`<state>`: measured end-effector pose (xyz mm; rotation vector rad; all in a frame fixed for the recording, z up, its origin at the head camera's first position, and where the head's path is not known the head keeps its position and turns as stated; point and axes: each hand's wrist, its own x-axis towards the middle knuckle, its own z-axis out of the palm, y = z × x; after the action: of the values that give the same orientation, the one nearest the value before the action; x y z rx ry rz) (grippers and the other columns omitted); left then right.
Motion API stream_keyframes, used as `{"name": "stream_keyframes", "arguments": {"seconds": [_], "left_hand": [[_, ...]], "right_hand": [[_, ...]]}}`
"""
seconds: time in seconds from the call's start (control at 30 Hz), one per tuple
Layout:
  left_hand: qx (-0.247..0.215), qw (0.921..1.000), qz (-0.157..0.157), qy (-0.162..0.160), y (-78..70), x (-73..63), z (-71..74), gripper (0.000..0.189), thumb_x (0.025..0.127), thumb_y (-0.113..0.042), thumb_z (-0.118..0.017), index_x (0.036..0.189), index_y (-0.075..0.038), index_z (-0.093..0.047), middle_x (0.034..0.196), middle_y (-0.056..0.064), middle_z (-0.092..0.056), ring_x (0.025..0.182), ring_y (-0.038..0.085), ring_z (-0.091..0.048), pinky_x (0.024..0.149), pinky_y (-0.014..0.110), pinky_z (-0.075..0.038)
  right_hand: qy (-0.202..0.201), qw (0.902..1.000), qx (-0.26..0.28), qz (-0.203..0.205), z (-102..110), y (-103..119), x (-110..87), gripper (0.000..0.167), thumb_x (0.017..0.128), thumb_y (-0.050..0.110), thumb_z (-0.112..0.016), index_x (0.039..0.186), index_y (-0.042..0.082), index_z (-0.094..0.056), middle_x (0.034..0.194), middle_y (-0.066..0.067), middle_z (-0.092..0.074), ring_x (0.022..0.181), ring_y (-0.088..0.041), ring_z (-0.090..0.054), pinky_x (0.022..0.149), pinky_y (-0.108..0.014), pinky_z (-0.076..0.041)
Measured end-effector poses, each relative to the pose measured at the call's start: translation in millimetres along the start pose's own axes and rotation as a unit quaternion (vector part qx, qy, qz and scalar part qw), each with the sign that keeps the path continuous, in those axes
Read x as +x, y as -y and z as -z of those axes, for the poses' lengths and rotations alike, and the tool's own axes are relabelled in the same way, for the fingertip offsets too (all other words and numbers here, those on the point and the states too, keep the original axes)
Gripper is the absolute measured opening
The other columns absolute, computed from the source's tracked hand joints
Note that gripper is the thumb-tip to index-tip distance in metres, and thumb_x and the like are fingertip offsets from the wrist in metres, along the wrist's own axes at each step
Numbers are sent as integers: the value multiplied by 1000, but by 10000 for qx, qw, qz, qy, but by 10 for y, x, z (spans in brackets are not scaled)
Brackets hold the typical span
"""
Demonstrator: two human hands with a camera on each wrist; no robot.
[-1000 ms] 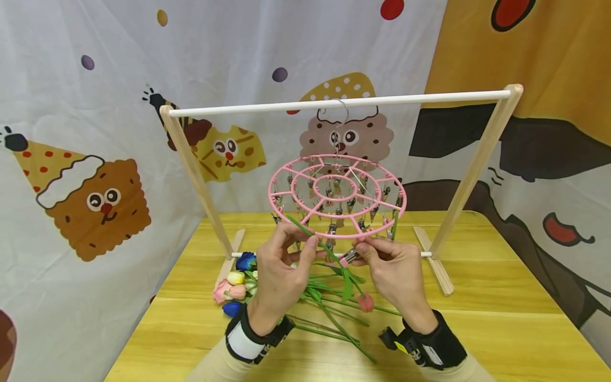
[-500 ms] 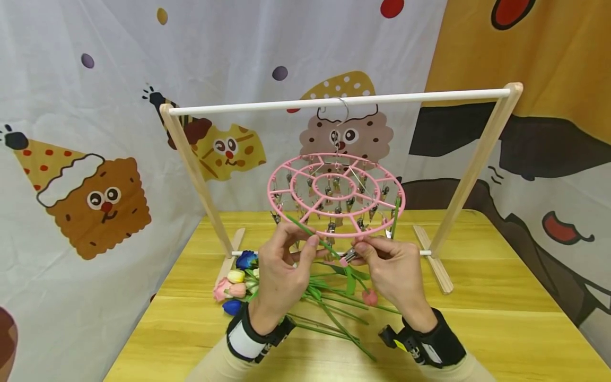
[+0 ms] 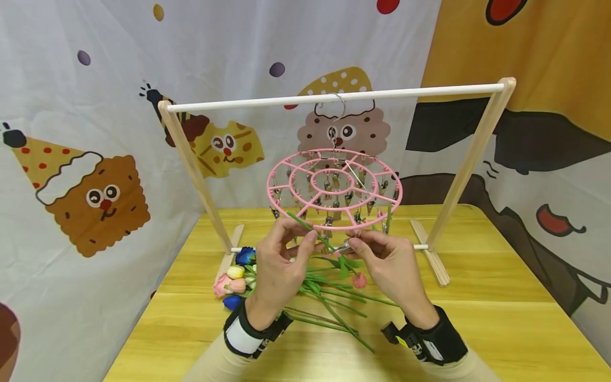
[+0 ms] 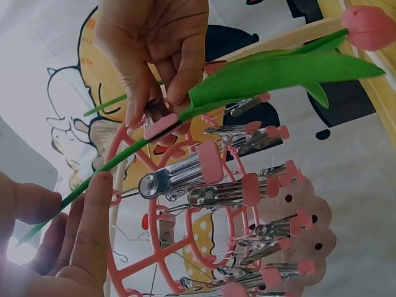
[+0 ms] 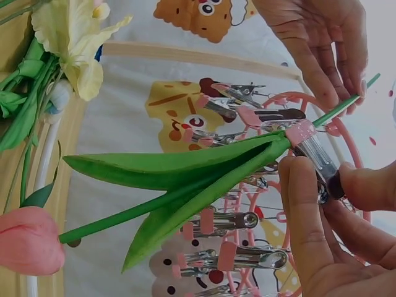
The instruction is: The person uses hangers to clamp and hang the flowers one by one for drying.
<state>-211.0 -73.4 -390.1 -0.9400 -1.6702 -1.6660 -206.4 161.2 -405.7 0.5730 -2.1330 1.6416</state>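
My left hand (image 3: 285, 262) pinches the green stem of an artificial pink tulip (image 5: 31, 241) near its bare end. The bloom hangs low, with long leaves partway along the stem. My right hand (image 3: 389, 260) pinches a metal clip (image 5: 317, 154) with pink tips between thumb and fingers. In the right wrist view those tips lie over the stem, just above the leaves. This clip is at the near rim of a round pink hanger (image 3: 336, 228), which carries several similar clips. Another green stem (image 3: 389, 217) stands at the hanger's right side.
The hanger hooks onto the white bar (image 3: 406, 93) of a wooden stand (image 3: 465, 175). Several artificial flowers lie on the wooden table (image 3: 477, 323), blue, yellow and pink heads (image 3: 236, 286) at left, stems (image 3: 334, 313) pointing right. A printed cloth (image 3: 229, 48) hangs behind.
My right hand has moved slightly left with the clip, which now points more level at the stem. The tulip's bloom has shifted left and up. My left hand keeps its hold.
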Motion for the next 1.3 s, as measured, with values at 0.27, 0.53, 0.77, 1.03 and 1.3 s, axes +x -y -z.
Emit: {"name": "stream_keyframes", "arguments": {"seconds": [0.27, 0.53, 0.77, 1.03, 1.3], "left_hand": [[477, 9988, -21, 134, 25, -31, 74, 19, 108, 10, -73, 125, 2, -73, 116, 23, -82, 96, 34, -85, 79, 33, -75], [820, 9954, 57, 482, 46, -105, 178, 26, 106, 8, -78, 130, 2, -71, 121, 20, -82, 103, 30, -85, 92, 33, -74], [1183, 9905, 267, 654, 86, -204, 260, 24, 107, 1, -81, 129, -2, -71, 120, 16, -84, 105, 24, -86, 94, 32, -74], [1680, 9820, 290, 816, 157, -345, 332, 26, 108, -3, -83, 132, -6, -73, 121, 8, -83, 105, 21, -85, 93, 36, -74], [1948, 9748, 328, 1038, 225, -460, 395, 26, 107, -2, -83, 131, -5, -74, 120, 8, -84, 104, 22, -84, 88, 39, -75]], "right_hand": [[43, 9997, 23, -243, 22, 7, -11, 19, 112, 13, -81, 130, 9, -87, 105, -13, -90, 91, -14, -89, 78, -25, -72], [7, 9995, 14, -311, 72, -15, -33, 24, 107, 10, -87, 130, 6, -85, 108, -15, -88, 96, -8, -86, 90, -21, -71], [-53, 9990, -299, -315, 117, -56, -75, 25, 107, 10, -87, 131, 7, -85, 112, -14, -88, 98, -2, -83, 92, -18, -69], [-66, 9982, -356, -487, 152, -79, -128, 32, 106, 14, -89, 137, 13, -84, 118, -12, -88, 101, -2, -83, 91, -19, -70], [-136, 9981, -461, -391, 203, -100, -141, 33, 106, 14, -89, 139, 13, -84, 116, -11, -88, 100, -2, -82, 90, -19, -69]]}}
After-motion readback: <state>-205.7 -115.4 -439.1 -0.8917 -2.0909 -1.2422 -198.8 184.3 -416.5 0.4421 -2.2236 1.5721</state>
